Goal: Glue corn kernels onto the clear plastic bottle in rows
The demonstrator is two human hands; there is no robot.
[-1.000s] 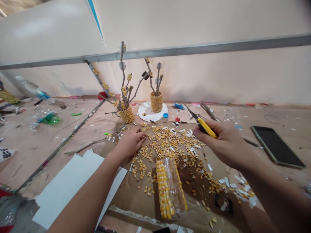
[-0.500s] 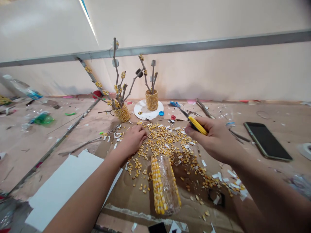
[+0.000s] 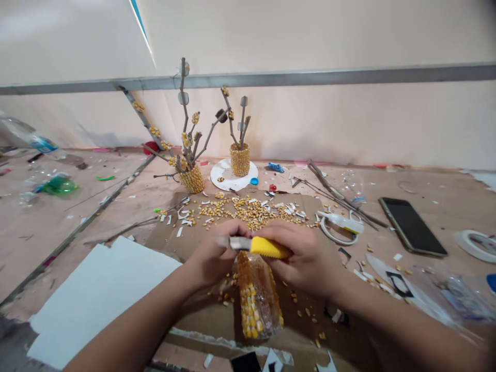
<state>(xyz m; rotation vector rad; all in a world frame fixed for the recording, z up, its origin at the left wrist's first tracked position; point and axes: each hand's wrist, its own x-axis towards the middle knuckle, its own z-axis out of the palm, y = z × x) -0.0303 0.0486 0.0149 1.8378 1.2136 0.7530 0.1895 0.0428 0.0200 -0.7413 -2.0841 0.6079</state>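
My right hand (image 3: 306, 258) is closed round the yellow handle of a utility knife (image 3: 259, 246), held level above a clear plastic bottle (image 3: 258, 297) lying on brown cardboard (image 3: 201, 310). Rows of corn kernels cover part of the bottle. My left hand (image 3: 211, 253) is curled at the knife's metal blade end, fingertips pinched on it. Loose corn kernels (image 3: 248, 206) are scattered on the cardboard just beyond both hands.
Two kernel-covered pots with twigs, one (image 3: 192, 178) at left and one (image 3: 240, 159) on a white disc, stand by the wall. Scissors (image 3: 341, 225), a black phone (image 3: 411, 226) and a tape roll (image 3: 477, 243) lie to the right. White paper (image 3: 93, 294) lies at left.
My right hand has brought the knife down and left over the bottle. My left hand has left the kernels and closed on the blade end. Scissors now show at right.
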